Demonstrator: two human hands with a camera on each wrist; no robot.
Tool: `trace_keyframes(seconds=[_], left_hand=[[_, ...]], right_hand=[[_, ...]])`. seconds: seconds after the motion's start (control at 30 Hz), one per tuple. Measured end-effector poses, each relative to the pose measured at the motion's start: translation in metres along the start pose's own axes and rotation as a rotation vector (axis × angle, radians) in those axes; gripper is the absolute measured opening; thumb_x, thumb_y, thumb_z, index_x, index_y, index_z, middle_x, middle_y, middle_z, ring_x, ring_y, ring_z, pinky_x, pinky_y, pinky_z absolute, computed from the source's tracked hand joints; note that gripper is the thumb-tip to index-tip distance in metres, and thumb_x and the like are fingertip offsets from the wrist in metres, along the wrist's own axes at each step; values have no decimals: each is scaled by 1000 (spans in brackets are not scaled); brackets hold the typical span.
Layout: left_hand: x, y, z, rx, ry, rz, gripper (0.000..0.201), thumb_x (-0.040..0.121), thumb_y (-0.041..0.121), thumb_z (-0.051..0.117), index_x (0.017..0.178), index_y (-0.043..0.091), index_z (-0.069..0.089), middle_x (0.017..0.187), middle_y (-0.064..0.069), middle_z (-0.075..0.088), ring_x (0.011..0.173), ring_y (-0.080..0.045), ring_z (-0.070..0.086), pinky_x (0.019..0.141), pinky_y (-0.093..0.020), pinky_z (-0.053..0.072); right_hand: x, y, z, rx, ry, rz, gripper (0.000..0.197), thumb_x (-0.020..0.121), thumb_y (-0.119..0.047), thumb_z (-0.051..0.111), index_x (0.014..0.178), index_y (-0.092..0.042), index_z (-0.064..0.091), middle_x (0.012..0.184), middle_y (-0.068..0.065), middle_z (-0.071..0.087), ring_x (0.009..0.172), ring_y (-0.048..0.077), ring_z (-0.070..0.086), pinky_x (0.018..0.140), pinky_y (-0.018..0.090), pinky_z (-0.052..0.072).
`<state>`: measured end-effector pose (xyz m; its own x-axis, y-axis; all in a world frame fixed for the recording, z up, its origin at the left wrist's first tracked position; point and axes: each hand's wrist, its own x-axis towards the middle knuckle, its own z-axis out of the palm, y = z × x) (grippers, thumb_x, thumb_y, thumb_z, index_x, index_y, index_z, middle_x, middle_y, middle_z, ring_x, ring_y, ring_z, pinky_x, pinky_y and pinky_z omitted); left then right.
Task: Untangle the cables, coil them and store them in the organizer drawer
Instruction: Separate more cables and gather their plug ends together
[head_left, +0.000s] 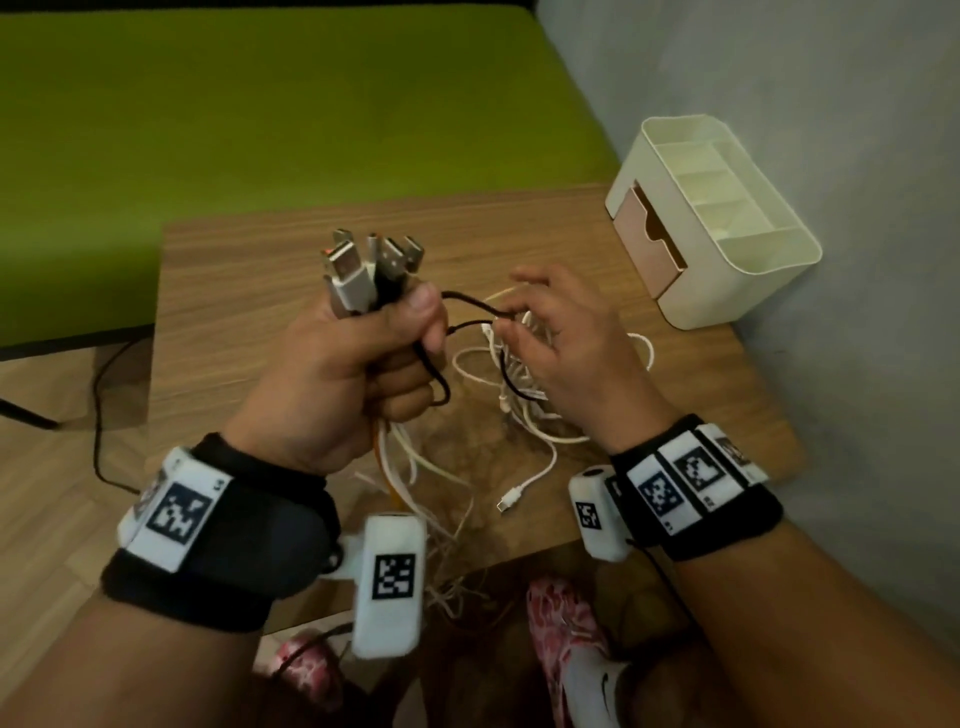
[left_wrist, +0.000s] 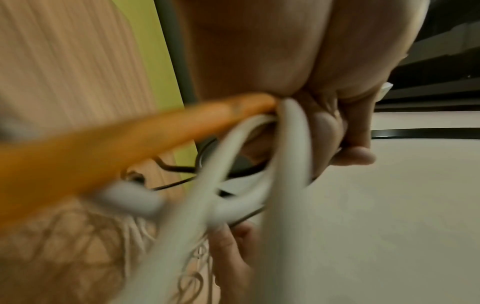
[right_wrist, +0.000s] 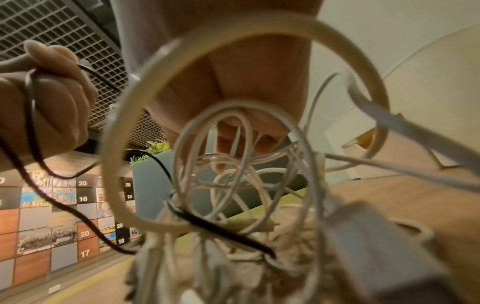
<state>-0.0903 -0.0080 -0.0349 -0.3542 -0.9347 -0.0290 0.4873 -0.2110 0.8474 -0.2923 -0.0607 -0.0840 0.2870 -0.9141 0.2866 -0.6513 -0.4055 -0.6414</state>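
Fingers (head_left: 410, 364) of the person's left hand (head_left: 348, 364) curl tight round a bunch of cables, the flat metal USB plugs (head_left: 366, 265) fanning upward above the thumb. Just beside them the right hand (head_left: 566, 338) works with fingers bent into a white tangle (head_left: 514, 374), pinching a thin black cable (head_left: 467, 304) that runs across from the left fist. An orange flat cable (left_wrist: 145, 131) and round white ones trail down from that fist, seen close in the left wrist view. The tangle hangs partly over the wood-grain table (head_left: 260, 291), one small plug (head_left: 509, 500) lying loose on it. Well apart, at the table's far right corner, the cream plastic organizer (head_left: 727, 228) stands with its tan drawer (head_left: 649, 236) slid partly open (nothing visibly stored inside it yet).

Judging from the loops, a hard pull on the black cable could cinch the knot rather than free it, since smooth rubbery cords cross it repeatedly; slack strands might also slide off the table's near edge.
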Motion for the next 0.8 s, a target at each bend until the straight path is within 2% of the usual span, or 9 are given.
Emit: trace_keyframes(seconds=[0.07, 0.17, 0.2, 0.3, 0.37, 0.47, 0.6, 0.7, 0.8], left_hand=[[3, 1, -3, 59, 128, -7, 24, 84, 25, 70, 64, 14, 61, 46, 9, 25, 37, -3, 16, 38, -10, 20], [8, -2, -13, 303, 397, -16, 27, 92, 19, 60, 65, 15, 63, 47, 8, 25, 39, -7, 18, 40, -18, 18], [9, -3, -16, 413, 460, -20, 26, 92, 20, 61, 67, 15, 65, 46, 8, 28, 39, -8, 21, 43, -21, 19], [11, -6, -19, 757, 563, -59, 20, 93, 25, 63, 79, 13, 71, 44, 13, 44, 40, -4, 35, 52, -31, 28], [15, -12, -16, 902, 615, -40, 17, 92, 26, 64, 79, 17, 70, 52, 12, 53, 47, -5, 40, 55, -31, 32], [19, -19, -12, 1020, 664, 112, 23, 90, 18, 64, 89, 41, 68, 88, 5, 67, 72, -6, 58, 64, -31, 46], [17, -25, 1, 1103, 520, 318, 42, 84, 3, 60, 118, 27, 69, 127, 5, 61, 114, -7, 58, 98, -34, 49], [12, -26, 11, 1168, 478, 399, 51, 79, 11, 52, 127, 27, 64, 144, 11, 50, 126, -4, 53, 101, -25, 45], [6, -20, 15, 1084, 523, 523, 52, 82, -1, 54, 125, 26, 62, 138, 12, 55, 125, 0, 53, 101, -20, 44]], right_hand=[[1, -2, -4, -27, 93, -37, 12, 87, -20, 69, 97, -15, 72, 116, 2, 57, 112, 18, 53, 91, 45, 48], [3, -9, -16, 53, 190, -63, 9, 83, -10, 72, 92, -11, 74, 98, -1, 57, 93, 5, 53, 79, 15, 44], [3, -12, -19, 117, 173, -51, 10, 82, -8, 73, 91, -12, 74, 94, -4, 58, 88, 1, 54, 74, 10, 41], [1, -18, -22, 275, 92, 12, 12, 84, -9, 74, 93, -16, 73, 90, -6, 67, 84, 5, 63, 73, 13, 47], [-1, -19, -20, 306, 64, 45, 13, 84, -11, 75, 93, -20, 73, 90, -7, 70, 84, 5, 64, 73, 15, 49], [0, -12, -16, 281, 30, 35, 11, 83, -10, 76, 91, -18, 75, 87, -10, 67, 82, 0, 61, 73, 13, 47], [0, -5, -8, 82, 70, -60, 9, 83, -9, 75, 91, -10, 76, 84, -11, 61, 75, -2, 55, 70, 6, 39], [-3, -4, -1, -23, 74, -117, 11, 84, -9, 72, 94, -8, 76, 83, 0, 65, 75, 12, 60, 65, 21, 48], [-4, -1, 2, -110, 58, -78, 13, 87, -16, 69, 97, -11, 76, 82, 4, 62, 70, 18, 58, 57, 35, 48]])
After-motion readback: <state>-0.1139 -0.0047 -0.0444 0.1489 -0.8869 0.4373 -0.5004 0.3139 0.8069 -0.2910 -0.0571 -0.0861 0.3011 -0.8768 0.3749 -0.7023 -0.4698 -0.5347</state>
